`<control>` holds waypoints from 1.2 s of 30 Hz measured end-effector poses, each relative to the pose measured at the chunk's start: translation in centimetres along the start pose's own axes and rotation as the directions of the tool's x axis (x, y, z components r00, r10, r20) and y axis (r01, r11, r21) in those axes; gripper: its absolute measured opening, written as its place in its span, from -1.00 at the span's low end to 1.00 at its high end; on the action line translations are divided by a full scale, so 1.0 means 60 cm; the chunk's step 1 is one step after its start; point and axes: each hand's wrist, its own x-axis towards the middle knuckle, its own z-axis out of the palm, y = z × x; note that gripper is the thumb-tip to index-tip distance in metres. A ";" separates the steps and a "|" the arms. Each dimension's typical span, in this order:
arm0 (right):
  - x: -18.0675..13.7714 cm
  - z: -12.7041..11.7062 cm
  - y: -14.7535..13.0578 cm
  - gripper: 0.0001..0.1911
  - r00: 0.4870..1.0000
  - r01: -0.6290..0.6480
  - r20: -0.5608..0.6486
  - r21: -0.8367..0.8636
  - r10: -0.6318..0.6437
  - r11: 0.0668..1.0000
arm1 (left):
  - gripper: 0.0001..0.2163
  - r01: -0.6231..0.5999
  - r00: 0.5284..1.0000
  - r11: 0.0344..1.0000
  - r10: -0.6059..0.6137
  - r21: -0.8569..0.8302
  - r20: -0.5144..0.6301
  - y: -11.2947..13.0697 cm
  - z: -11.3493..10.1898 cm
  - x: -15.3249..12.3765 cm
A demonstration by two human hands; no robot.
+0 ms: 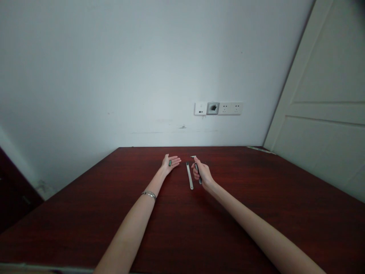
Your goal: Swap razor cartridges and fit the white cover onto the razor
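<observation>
My left hand (170, 161) lies palm up, its fingers stretched out. On its palm rests a small green and dark piece (170, 163), too small to name. My right hand (203, 173) is wrapped round a dark-handled tool (196, 167). The tool's small metal head (193, 156) sticks out past the thumb and points left; its exact kind is unclear. Between the hands, a slim silver-grey strip with a dark end (189, 177) lies lengthwise on the table, touched by neither hand.
The dark red wooden table (108, 213) reaches back to a white wall (114, 76). Sockets (230, 108) sit on the wall above its far edge. A white panelled door (322, 106) stands along the right side. A pale strip (261, 150) lies at the far right corner.
</observation>
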 end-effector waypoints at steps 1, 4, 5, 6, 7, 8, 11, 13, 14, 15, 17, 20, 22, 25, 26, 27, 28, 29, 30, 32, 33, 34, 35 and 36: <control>0.000 0.000 0.001 -0.52 1.000 -0.001 -0.001 0.004 0.001 1.000 | -0.51 -0.013 1.000 1.000 0.013 0.019 -0.004 0.000 -0.005 0.001; 0.000 -0.001 0.001 -0.51 1.000 -0.008 -0.005 0.005 0.008 1.000 | -0.50 -0.060 0.998 0.993 0.060 0.098 0.003 0.003 -0.012 -0.001; 0.000 -0.001 0.001 -0.51 1.000 -0.009 -0.005 0.003 0.009 1.000 | -0.51 -0.077 0.997 0.989 0.076 0.129 0.009 0.005 -0.013 -0.002; 0.000 -0.002 0.001 -0.51 1.000 -0.009 -0.003 0.000 0.009 1.000 | -0.51 -0.092 0.996 0.983 0.091 0.157 0.016 0.006 -0.012 -0.004; 0.000 -0.002 0.000 -0.50 1.000 -0.007 -0.002 -0.001 0.007 1.000 | -0.51 -0.104 0.995 0.978 0.102 0.180 0.021 0.008 -0.012 -0.006; 0.000 -0.003 0.000 -0.50 1.000 -0.004 -0.001 -0.002 0.004 1.000 | -0.51 -0.111 0.994 0.974 0.109 0.197 0.023 0.009 -0.011 -0.008; 0.002 -0.006 0.001 -0.51 1.000 0.002 -0.008 0.001 -0.002 1.000 | -0.50 -0.113 0.993 0.966 0.114 0.234 0.012 0.010 -0.009 -0.011; 0.005 -0.008 0.002 -0.51 1.000 0.002 -0.015 0.006 -0.002 1.000 | -0.50 -0.114 0.993 0.962 0.114 0.248 0.015 0.010 -0.009 -0.011; 0.007 -0.009 0.003 -0.51 1.000 0.001 -0.017 0.008 -0.001 1.000 | -0.49 -0.115 0.993 0.961 0.113 0.253 0.023 0.010 -0.010 -0.011; 0.008 -0.010 0.003 -0.51 1.000 0.001 -0.016 0.012 -0.001 1.000 | -0.48 -0.116 0.993 0.959 0.112 0.260 0.031 0.010 -0.011 -0.011; 0.010 -0.012 0.003 -0.51 1.000 0.007 -0.010 0.016 -0.007 1.000 | -0.47 -0.122 0.992 0.950 0.112 0.287 0.049 0.011 -0.014 -0.012; 0.011 -0.012 0.001 -0.52 0.999 0.031 -0.012 0.012 -0.031 0.999 | -0.48 -0.159 0.987 0.916 0.150 0.369 0.053 0.017 -0.015 -0.015; 0.010 -0.013 -0.003 -0.53 0.998 0.060 -0.014 0.006 -0.060 0.998 | -0.54 -0.202 0.978 0.874 0.203 0.441 0.047 0.026 -0.010 -0.019; 0.012 -0.014 -0.008 -0.55 0.994 0.106 -0.011 0.000 -0.106 0.994 | -0.65 -0.247 0.965 0.786 0.251 0.566 0.072 0.044 0.008 -0.030; 0.015 -0.015 -0.009 -0.57 0.993 0.114 -0.011 0.004 -0.114 0.993 | -0.68 -0.253 0.965 0.751 0.243 0.610 0.100 0.050 0.017 -0.035; 0.018 -0.017 -0.009 -0.59 0.993 0.120 -0.014 0.010 -0.120 0.993 | -0.70 -0.257 0.965 0.715 0.225 0.650 0.134 0.055 0.025 -0.041; 0.022 -0.019 -0.009 -0.61 0.992 0.124 -0.020 0.016 -0.124 0.992 | -0.73 -0.266 0.963 0.675 0.212 0.688 0.165 0.059 0.033 -0.048; 0.027 -0.021 -0.008 -0.64 0.991 0.134 -0.030 0.019 -0.133 0.991 | -0.76 -0.278 0.961 0.637 0.193 0.719 0.200 0.062 0.040 -0.055; 0.031 -0.023 -0.007 -0.66 0.988 0.150 -0.040 0.014 -0.150 0.989 | -0.77 -0.290 0.957 0.604 0.168 0.742 0.237 0.062 0.046 -0.062; 0.037 -0.029 -0.007 -0.66 0.977 0.205 -0.055 -0.021 -0.206 0.978 | -0.77 -0.327 0.941 0.541 0.110 0.775 0.320 0.058 0.055 -0.077; 0.038 -0.031 -0.007 -0.64 0.969 0.236 -0.056 -0.048 -0.239 0.970 | -0.77 -0.347 0.930 0.517 0.082 0.783 0.358 0.054 0.057 -0.083; 0.038 -0.033 -0.009 -0.62 0.961 0.266 -0.054 -0.079 -0.271 0.961 | -0.76 -0.368 0.918 0.498 0.060 0.785 0.393 0.048 0.059 -0.088; 0.037 -0.034 -0.011 -0.60 0.951 0.297 -0.054 -0.114 -0.305 0.948 | -0.75 -0.395 0.901 0.482 0.040 0.782 0.431 0.042 0.060 -0.091; 0.035 -0.034 -0.015 -0.58 0.938 0.331 -0.057 -0.155 -0.343 0.931 | -0.73 -0.422 0.884 0.475 0.026 0.772 0.467 0.036 0.062 -0.094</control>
